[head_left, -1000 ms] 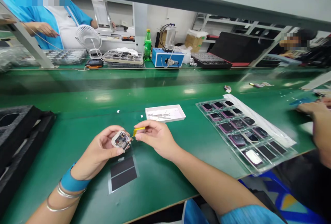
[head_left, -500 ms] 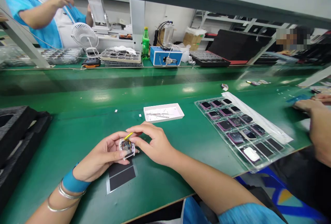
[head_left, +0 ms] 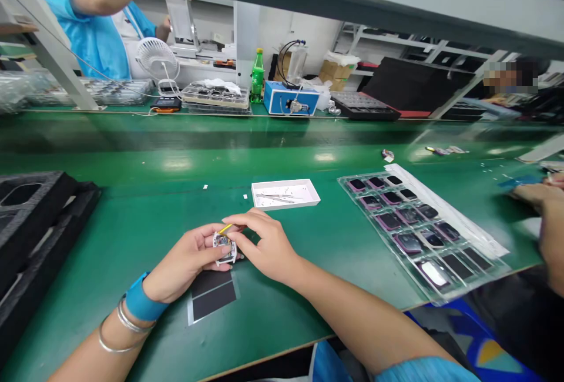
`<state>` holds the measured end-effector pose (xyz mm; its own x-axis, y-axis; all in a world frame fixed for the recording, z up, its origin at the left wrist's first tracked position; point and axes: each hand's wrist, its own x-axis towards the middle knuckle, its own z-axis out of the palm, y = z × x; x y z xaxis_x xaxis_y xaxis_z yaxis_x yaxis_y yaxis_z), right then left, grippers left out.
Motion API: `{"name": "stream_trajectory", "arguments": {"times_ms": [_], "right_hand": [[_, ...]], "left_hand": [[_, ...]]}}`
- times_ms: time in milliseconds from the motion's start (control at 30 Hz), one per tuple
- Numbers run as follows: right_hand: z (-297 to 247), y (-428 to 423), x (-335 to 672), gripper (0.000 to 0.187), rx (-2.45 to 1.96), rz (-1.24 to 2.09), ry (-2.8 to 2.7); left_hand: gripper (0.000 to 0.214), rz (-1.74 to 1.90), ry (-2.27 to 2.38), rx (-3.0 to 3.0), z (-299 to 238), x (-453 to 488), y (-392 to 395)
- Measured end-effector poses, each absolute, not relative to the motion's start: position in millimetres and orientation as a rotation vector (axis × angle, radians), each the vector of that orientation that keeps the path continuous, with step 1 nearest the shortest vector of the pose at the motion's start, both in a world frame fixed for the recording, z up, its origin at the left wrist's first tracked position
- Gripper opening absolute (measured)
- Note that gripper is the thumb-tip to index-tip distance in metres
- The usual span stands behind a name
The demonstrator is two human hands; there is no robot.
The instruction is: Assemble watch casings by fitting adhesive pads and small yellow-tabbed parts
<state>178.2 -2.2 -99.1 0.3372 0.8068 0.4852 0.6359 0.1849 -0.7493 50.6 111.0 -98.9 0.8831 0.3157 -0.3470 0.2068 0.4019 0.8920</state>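
Note:
Above the near part of the bench, my left hand (head_left: 200, 255) is closed round a small white-rimmed smartwatch case (head_left: 226, 248), with its thumb across the front. The case is open and shows electronic parts inside. A thin yellow strip (head_left: 225, 229) sticks up at its upper edge. My right hand (head_left: 259, 241) reaches in from the right, its thumb and fingertips pinching at the strip; the fingers partly hide what they hold. Beneath the hands lies a clear sheet with black rectangular pads (head_left: 214, 301).
A white tray (head_left: 286, 203) with tweezers and tiny bits lies ahead. To the right is a clear blister tray (head_left: 399, 261) of dark watch screens. Black foam trays (head_left: 53, 241) stand at left. A co-worker's arm (head_left: 549, 208) is at far right; another person stands across the bench.
The view has shifted slightly, so everything sits a little further right. The case is turned a bit in my left hand, and my right fingertips stay at the yellow strip.

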Motion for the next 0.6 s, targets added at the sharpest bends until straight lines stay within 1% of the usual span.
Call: {"name": "stream_trajectory", "arguments": {"times_ms": [167,367,467,533,600], "right_hand": [[-101,-1,178,0.023,-1.53,0.233,-1.336],[-103,1,179,0.029,-1.525,0.386,-1.236],[-103,1,180,0.033,-1.515,0.466,-1.163],[-104,1,180,0.031,-1.577,0.459,-1.141],[-105,0,178,0.028,-1.686,0.43,-1.249]], "left_hand": [[0.032,0.082,0.521,1.165,-99,51,111],[0.034,0.089,0.521,1.164,-100,51,110],[0.03,0.116,0.563,1.134,-99,51,114],[0.027,0.167,0.606,1.104,-98,50,119],[0.021,0.234,0.645,1.064,-96,48,127]]}}
